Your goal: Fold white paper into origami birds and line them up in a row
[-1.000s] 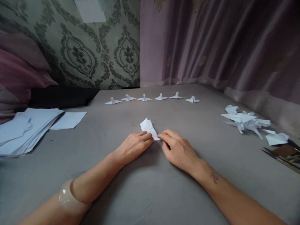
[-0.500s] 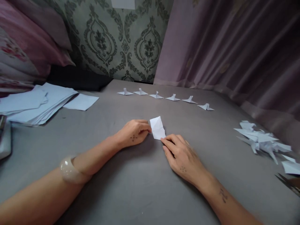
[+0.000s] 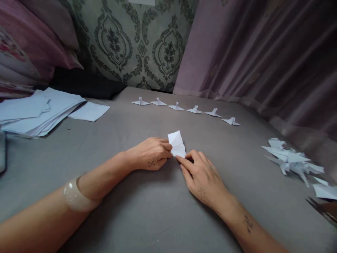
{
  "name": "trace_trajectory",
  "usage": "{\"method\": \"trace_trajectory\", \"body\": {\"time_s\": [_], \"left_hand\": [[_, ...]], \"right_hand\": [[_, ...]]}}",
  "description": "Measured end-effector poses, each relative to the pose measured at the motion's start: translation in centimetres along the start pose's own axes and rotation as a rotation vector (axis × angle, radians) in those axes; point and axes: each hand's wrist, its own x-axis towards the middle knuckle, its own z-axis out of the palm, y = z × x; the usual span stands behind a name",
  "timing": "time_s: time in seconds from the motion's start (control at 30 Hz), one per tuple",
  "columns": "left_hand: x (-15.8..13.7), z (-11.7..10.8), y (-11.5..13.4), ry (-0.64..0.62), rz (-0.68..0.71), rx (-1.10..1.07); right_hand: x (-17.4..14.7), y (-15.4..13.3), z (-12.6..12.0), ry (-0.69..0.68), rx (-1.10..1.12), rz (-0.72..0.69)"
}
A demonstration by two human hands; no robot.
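Note:
A small creased piece of folded white paper [image 3: 177, 142] lies on the grey cloth surface between my two hands. My left hand [image 3: 152, 154] is closed, its curled fingertips at the paper's lower left edge. A pale, glossy bangle [image 3: 79, 196] circles that forearm. From the right, my right hand [image 3: 201, 174] presses its index fingertip to the paper's bottom edge, with the thumb just below and another finger near the lower right corner. What lies under the fingertips is hidden.
Several folded paper birds [image 3: 195, 109] stand in a row at the back. More paper birds [image 3: 289, 158] are heaped at right, near scissors [image 3: 319, 211]. Stacked white sheets [image 3: 52, 109] lie at left, beside a single sheet [image 3: 91, 111]. A curtain [image 3: 223, 52] hangs behind.
My left hand has moved slightly right and down, onto the paper's left edge. My right fingertips have slid left along its bottom edge. The view has shifted slightly.

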Motion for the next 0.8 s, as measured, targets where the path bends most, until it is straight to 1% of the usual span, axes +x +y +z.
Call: {"method": "trace_trajectory", "body": {"time_s": [0.1, 0.2, 0.3, 0.37, 0.47, 0.57, 0.67, 0.8], "left_hand": [[-0.1, 0.1, -0.2, 0.002, -0.025, -0.037], [-0.3, 0.5, -0.6, 0.043, -0.085, -0.137], [-0.4, 0.8, -1.1, 0.107, -0.204, -0.255], [-0.5, 0.9, -1.6, 0.146, -0.304, -0.283], [-0.5, 1.1, -2.2, 0.237, -0.445, -0.27], [-0.2, 1.2, -2.4, 0.379, -0.532, -0.263], [0.0, 1.4, -2.3, 0.479, -0.522, -0.271], [0.2, 1.5, -1.9, 0.516, -0.388, -0.25]], "right_hand": [[-0.2, 0.1, -0.2, 0.006, 0.032, 0.016], [-0.4, 0.2, -0.3, 0.037, 0.073, 0.026], [-0.5, 0.4, -0.3, 0.074, 0.123, 0.048], [-0.4, 0.5, -0.3, 0.098, 0.166, 0.063], [0.0, 0.9, 0.1, 0.163, 0.271, 0.113], [0.8, 1.6, 0.9, 0.263, 0.405, 0.217], [1.7, 1.9, 1.5, 0.29, 0.455, 0.271], [2.4, 1.1, 1.2, 0.254, 0.485, 0.269]]}}
